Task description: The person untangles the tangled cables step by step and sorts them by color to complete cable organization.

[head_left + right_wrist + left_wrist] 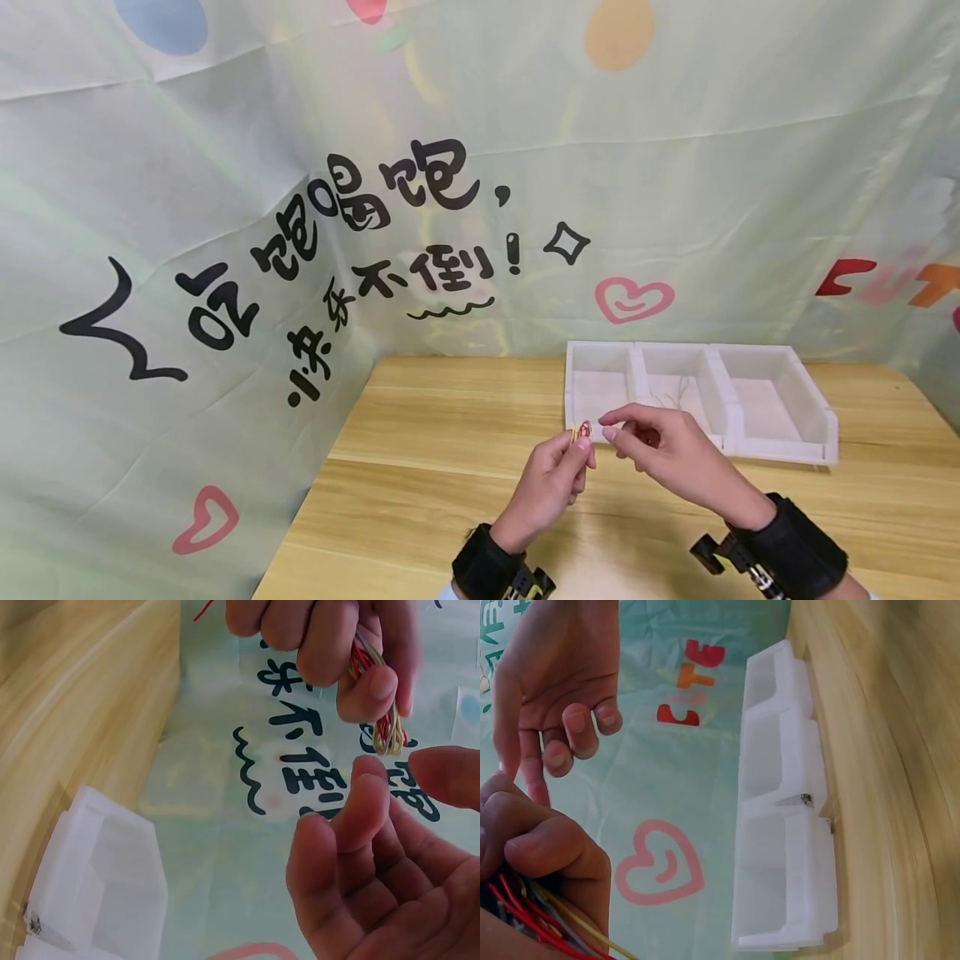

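Observation:
My left hand (pixel 546 485) pinches a small looped bundle of thin wires (pixel 583 430) between thumb and fingers. Red, yellow and grey strands (pixel 536 915) trail from the fist in the left wrist view. On the right side, my right hand (pixel 671 454) hovers beside the bundle, its thumb and index finger apart with nothing visible between them. The right wrist view shows the folded loops of the wire bundle (pixel 386 735) poking out past the left fingertips, just short of the right fingers. Part of the bundle is hidden inside the left hand.
Behind the right hand stands a white three-compartment tray (pixel 783 450) on the wooden table (pixel 420 500). A few thin pale wires (pixel 681 390) lie in its middle compartment. A printed cloth (pixel 247 167) hangs around the back and left of the table.

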`<act>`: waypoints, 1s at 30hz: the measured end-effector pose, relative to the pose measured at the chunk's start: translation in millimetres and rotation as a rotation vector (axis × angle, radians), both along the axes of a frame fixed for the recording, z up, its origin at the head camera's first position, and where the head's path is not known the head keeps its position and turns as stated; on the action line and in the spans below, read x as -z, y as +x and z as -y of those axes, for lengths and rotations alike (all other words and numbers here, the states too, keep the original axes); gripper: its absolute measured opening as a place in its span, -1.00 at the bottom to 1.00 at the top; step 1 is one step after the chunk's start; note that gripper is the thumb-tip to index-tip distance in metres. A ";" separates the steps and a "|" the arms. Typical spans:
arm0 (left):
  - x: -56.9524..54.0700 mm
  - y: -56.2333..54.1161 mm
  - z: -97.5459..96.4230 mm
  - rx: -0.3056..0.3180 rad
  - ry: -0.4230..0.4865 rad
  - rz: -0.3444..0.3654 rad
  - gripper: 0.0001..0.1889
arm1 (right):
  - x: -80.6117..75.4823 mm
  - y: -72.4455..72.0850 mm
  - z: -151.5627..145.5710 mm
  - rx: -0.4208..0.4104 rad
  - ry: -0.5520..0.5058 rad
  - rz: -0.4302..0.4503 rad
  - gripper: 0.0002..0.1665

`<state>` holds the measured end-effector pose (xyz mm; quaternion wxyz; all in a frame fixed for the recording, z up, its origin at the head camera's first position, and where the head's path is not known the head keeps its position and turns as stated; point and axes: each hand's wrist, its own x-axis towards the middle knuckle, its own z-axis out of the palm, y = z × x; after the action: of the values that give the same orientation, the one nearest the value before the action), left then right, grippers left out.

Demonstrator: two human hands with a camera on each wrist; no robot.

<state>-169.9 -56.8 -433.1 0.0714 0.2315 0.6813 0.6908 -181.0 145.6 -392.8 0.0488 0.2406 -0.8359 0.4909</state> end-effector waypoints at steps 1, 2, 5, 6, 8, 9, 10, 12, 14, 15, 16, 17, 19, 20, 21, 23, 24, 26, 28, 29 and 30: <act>0.4 -0.1 -0.4 0.001 0.000 0.000 -0.58 | 0.0 0.2 0.4 -0.009 -0.007 -0.013 -0.83; 0.6 0.1 -1.0 0.002 0.000 -0.003 -0.58 | 0.0 0.5 0.9 -0.017 -0.015 -0.028 -0.84; 1.7 0.5 -3.1 0.005 0.003 -0.011 -0.60 | 0.0 1.0 1.9 -0.035 -0.038 -0.074 -0.83; 1.8 0.8 -3.8 0.005 0.003 -0.015 -0.60 | 0.0 1.2 2.4 -0.038 -0.044 -0.083 -0.83; 2.1 1.4 -5.1 0.007 0.002 -0.016 -0.62 | -0.1 1.7 3.3 -0.039 -0.053 -0.091 -0.83; 2.1 1.5 -5.6 0.009 0.000 -0.015 -0.62 | -0.3 1.8 3.8 -0.037 -0.055 -0.090 -0.84; 1.9 1.8 -5.9 0.011 -0.004 -0.013 -0.62 | -0.5 2.0 4.3 -0.033 -0.056 -0.090 -0.84; 1.0 2.5 -6.5 0.024 -0.019 -0.012 -0.62 | -0.9 2.2 5.5 -0.030 -0.059 -0.089 -0.86; -0.1 3.2 -6.7 0.049 -0.044 -0.013 -0.62 | -0.8 2.3 6.6 -0.033 -0.057 -0.096 -0.86; -0.6 3.6 -6.7 0.059 -0.062 -0.018 -0.62 | -0.5 2.3 7.1 -0.039 -0.055 -0.100 -0.86; -1.1 4.0 -6.7 0.069 -0.077 -0.023 -0.62 | -0.2 2.5 7.4 -0.047 -0.053 -0.107 -0.86; -1.6 4.3 -6.9 0.077 -0.091 -0.030 -0.62 | 0.3 2.6 7.8 -0.055 -0.049 -0.113 -0.86; -2.2 4.9 -7.0 0.080 -0.120 -0.047 -0.62 | 1.6 2.9 8.2 -0.074 -0.037 -0.138 -0.87; -2.0 5.1 -7.3 0.075 -0.133 -0.055 -0.62 | 2.2 3.0 8.3 -0.083 -0.034 -0.155 -0.87; -2.1 5.2 -7.3 0.068 -0.144 -0.061 -0.61 | 2.8 3.0 8.4 -0.092 -0.033 -0.171 -0.86; -1.3 4.9 -7.7 0.054 -0.171 -0.072 -0.60 | 4.1 2.9 8.8 -0.102 -0.032 -0.213 -0.84; -0.7 4.8 -7.6 0.048 -0.185 -0.076 -0.60 | 4.7 2.8 8.9 -0.107 -0.034 -0.235 -0.82; 0.7 4.2 -7.4 0.045 -0.208 -0.086 -0.60 | 5.5 2.8 9.2 -0.105 -0.036 -0.269 -0.79; 2.1 3.2 -7.0 0.047 -0.230 -0.105 -0.61 | 6.0 3.0 9.4 -0.079 -0.025 -0.287 -0.78; 3.2 2.7 -6.7 0.051 -0.240 -0.118 -0.61 | 6.0 3.1 9.2 -0.053 -0.019 -0.289 -0.78; 4.1 2.3 -6.3 0.055 -0.252 -0.128 -0.60 | 5.6 3.0 8.7 -0.025 -0.021 -0.276 -0.80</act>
<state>-167.6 -50.5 -437.2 0.0753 0.2830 0.7590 0.5815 -178.0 136.9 -398.4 0.1598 0.3159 -0.8128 0.4626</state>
